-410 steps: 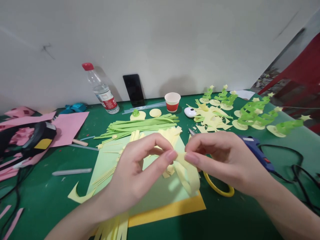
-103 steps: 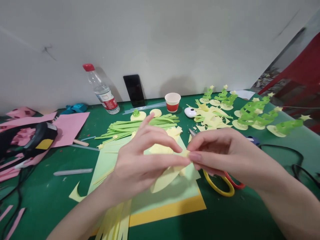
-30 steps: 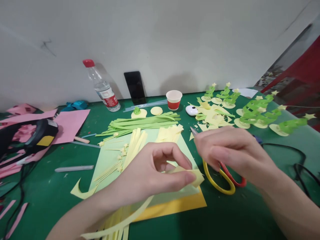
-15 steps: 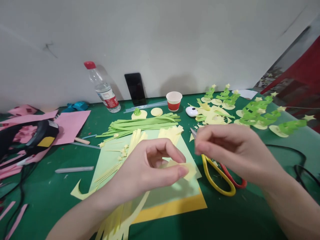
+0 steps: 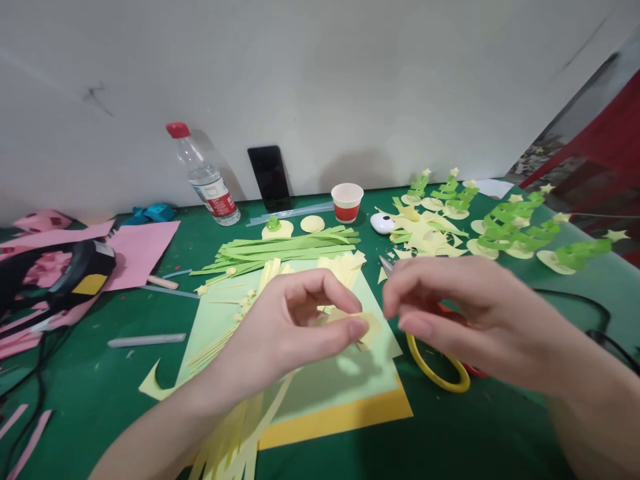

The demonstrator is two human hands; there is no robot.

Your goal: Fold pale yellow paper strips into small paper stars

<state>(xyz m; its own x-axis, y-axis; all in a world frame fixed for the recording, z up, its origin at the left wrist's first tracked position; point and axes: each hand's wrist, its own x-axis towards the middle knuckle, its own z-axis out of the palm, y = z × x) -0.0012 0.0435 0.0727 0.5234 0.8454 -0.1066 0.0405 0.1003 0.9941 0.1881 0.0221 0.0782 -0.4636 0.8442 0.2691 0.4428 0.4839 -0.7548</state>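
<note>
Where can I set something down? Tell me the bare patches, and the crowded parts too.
Bare: front right on the green table, between the yellow sheet, scissors and right forearm; front left, between the white stick, crescent scrap and pink strips. Crowded: far left, with pink paper; back, with green strips, scraps and paper trees.

The single view comes from a camera worn on the person's head, facing forward and down over the green surface (image 5: 475,440) to the pale wall (image 5: 425,87) beyond. It sits near the left grip (image 5: 285,330) and right grip (image 5: 475,313), whose forearms (image 5: 165,423) rise from the lower corners and look large. The wide field shows the surface's far edge and right edge; its left side runs out of frame.
</note>
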